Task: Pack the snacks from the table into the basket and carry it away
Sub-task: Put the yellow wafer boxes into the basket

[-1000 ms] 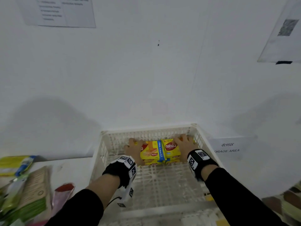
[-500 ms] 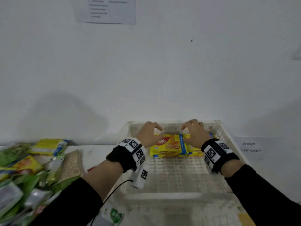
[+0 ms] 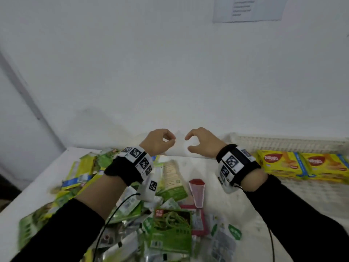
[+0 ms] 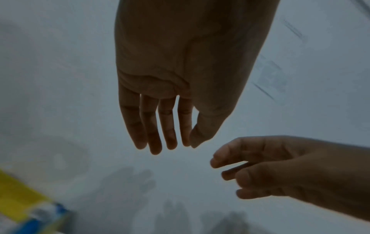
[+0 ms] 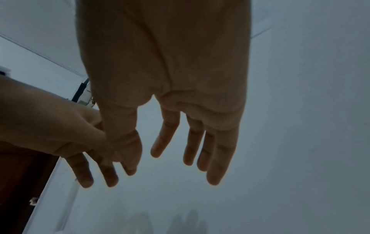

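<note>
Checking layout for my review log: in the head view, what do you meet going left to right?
Heap of green snack packets → left hand → right hand → yellow biscuit boxes in the white basket.

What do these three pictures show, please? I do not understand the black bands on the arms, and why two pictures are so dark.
There is no machine here: a person packs snacks with bare hands. The wide picture comes from a camera worn on the head. It looks down at the left hand and the right hand, both raised above a white table. The black bands with printed squares sit on the wrists. Each wrist also carries a camera that looks along the hand at the fingers; those two pictures are dim and show mostly the hands against a pale background. Both hands hold nothing, fingers loosely curled. On the table lies a pile of snack packets, mostly green. To the right stands a white basket with two yellow boxes inside.
</note>
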`<state>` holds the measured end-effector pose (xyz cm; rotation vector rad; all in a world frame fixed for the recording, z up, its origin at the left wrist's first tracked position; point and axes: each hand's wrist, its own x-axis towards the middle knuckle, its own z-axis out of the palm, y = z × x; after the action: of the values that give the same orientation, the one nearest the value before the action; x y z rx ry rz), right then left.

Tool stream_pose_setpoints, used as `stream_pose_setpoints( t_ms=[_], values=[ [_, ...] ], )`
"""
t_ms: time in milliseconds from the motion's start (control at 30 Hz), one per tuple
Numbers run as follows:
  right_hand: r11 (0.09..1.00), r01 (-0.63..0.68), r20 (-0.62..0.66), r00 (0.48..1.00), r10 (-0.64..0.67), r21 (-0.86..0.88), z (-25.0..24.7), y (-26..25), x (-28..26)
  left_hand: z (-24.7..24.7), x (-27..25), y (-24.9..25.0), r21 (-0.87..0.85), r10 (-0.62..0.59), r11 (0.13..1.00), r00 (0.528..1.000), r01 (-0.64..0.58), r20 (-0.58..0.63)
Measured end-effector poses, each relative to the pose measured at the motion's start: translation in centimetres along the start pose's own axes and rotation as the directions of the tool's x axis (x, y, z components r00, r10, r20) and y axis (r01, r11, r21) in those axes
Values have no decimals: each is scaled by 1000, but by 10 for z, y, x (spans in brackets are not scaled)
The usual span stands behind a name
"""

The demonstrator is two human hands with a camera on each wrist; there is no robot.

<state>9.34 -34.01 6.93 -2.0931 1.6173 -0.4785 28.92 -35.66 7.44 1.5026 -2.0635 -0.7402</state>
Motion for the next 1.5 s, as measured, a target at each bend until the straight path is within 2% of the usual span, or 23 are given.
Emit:
stream_pose_setpoints(
  t_ms=[100,200,300,400,500,567,700,767,867,1000,1100,1267,1367,1500],
  values=[
    [1000,-20,60,998,19,12,46,-31,34,-36,-11,-70,168,-31,985,999,24,38],
    [999,-44,96,995,41,21,87,-49,66,-57,-18,-134,250,-85,966,993,62,83],
    [997,-75,136,988,75,-4,127,-57,100,-60,-20,-178,323,-124,945,973,55,195],
    [990,-120,193,972,131,-69,161,-61,131,-51,-13,-201,426,-171,905,917,0,362],
    [979,-152,205,962,178,-138,189,-62,156,-44,-4,-212,469,-243,883,823,-31,513],
    [975,-167,212,958,195,-144,202,-60,167,-40,1,-217,470,-246,879,769,-80,590],
    [969,-166,231,951,207,-185,212,-53,177,-37,11,-230,552,-218,795,731,-252,647],
    [955,-172,210,952,224,-241,211,-52,179,-31,14,-235,581,-170,743,745,-334,646],
    [933,-169,206,948,242,-318,212,-54,182,-27,18,-237,613,-102,700,797,-368,595],
    [916,-217,179,940,289,-338,212,-56,175,-28,21,-241,617,-65,679,804,-398,591],
    [948,-281,172,937,304,-147,202,-52,165,-35,20,-245,615,-74,705,825,-354,560],
    [952,-296,105,952,288,77,162,-43,134,-34,21,-239,595,-85,707,789,-382,608],
    [928,-271,83,963,258,258,134,-43,107,-39,26,-226,509,-35,802,827,-312,562],
    [833,-259,-82,937,340,488,93,-33,72,-48,34,-196,286,75,934,902,-213,426]
  ],
)
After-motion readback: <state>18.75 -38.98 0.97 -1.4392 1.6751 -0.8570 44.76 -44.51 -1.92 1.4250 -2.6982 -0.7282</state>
